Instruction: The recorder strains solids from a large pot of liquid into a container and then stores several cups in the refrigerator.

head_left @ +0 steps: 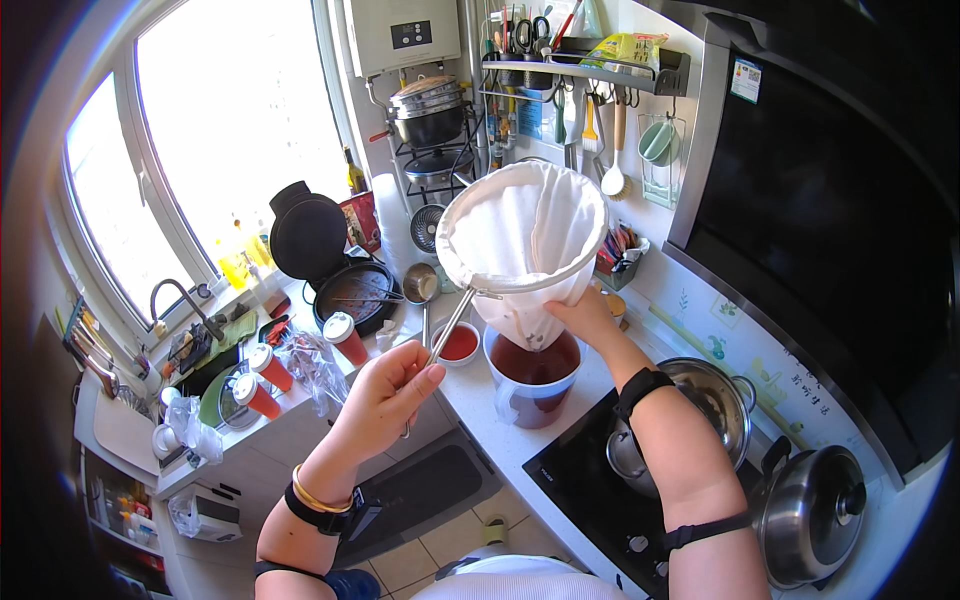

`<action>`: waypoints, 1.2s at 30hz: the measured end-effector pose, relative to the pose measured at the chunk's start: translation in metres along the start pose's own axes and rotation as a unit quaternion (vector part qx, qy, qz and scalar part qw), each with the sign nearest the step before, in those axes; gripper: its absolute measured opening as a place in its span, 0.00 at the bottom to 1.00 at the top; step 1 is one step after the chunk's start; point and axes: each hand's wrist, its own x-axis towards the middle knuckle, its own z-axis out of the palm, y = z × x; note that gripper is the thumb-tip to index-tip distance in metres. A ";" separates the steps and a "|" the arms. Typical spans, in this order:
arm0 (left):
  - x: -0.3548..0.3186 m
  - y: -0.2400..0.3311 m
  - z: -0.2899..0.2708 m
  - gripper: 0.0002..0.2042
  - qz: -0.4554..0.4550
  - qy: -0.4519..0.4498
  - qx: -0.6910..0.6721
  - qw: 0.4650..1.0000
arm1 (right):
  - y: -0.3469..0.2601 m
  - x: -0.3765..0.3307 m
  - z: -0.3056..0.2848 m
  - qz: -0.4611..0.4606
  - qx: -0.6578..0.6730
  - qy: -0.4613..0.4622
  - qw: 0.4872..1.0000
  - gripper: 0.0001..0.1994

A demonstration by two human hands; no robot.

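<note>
My left hand (393, 388) is closed around the metal wire handle of a white cloth strainer (545, 225). Its round rim is tilted, and the bag narrows downward. Small dark bits show at the cloth's tip. My right hand (588, 318) grips the lower part of the bag from the right side. Directly beneath stands a clear plastic pitcher (535, 405) with dark reddish-brown liquid in it. Whether the cloth tip touches the pitcher's rim, I cannot tell. Beside the pitcher on the left is a white bowl (460, 344) of red liquid.
Right of the pitcher, a steel pot (735, 400) sits on the black cooktop (575, 480), with a lidded pot (815, 515) nearer me. On the left counter are several lidded red cups (345, 340), a ladle (421, 285) and an opened electric griddle (355, 300). Utensils hang under a wall shelf (580, 68).
</note>
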 end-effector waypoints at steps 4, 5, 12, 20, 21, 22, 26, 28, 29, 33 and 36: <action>-0.001 0.003 0.001 0.13 0.002 0.002 -0.001 1.000 | 0.009 0.004 0.001 0.013 -0.008 -0.004 1.000 0.23; 0.000 0.003 0.001 0.14 0.003 0.002 -0.002 1.000 | 0.013 0.005 0.001 0.013 -0.009 -0.002 1.000 0.23; -0.003 0.005 0.000 0.13 0.001 0.002 -0.002 1.000 | 0.008 0.004 -0.001 0.002 0.014 0.002 1.000 0.23; -0.002 0.006 0.004 0.13 0.000 0.003 -0.011 1.000 | 0.009 0.004 -0.004 -0.013 0.020 0.010 1.000 0.21; -0.003 0.006 0.004 0.13 0.000 0.003 -0.011 1.000 | 0.008 0.005 -0.005 -0.003 0.016 0.008 1.000 0.21; -0.004 0.005 0.003 0.13 -0.001 0.006 -0.003 1.000 | 0.005 0.005 -0.005 0.007 0.013 0.004 1.000 0.21; -0.005 0.002 0.003 0.13 -0.001 0.006 0.006 1.000 | -0.001 0.001 -0.008 0.010 -0.021 0.010 1.000 0.21; -0.006 0.004 0.003 0.13 -0.004 0.007 0.007 1.000 | 0.000 0.001 -0.007 0.011 -0.028 0.017 0.999 0.20; -0.008 0.004 0.003 0.13 -0.009 0.010 0.009 1.000 | -0.002 0.001 -0.007 0.011 -0.027 0.016 0.999 0.20; -0.012 0.001 -0.003 0.13 -0.008 0.009 0.012 1.000 | -0.004 0.002 -0.008 -0.013 -0.032 0.013 0.999 0.18; -0.015 0.003 -0.007 0.13 -0.015 0.006 0.021 1.000 | -0.010 0.002 -0.014 -0.019 -0.035 0.002 0.999 0.17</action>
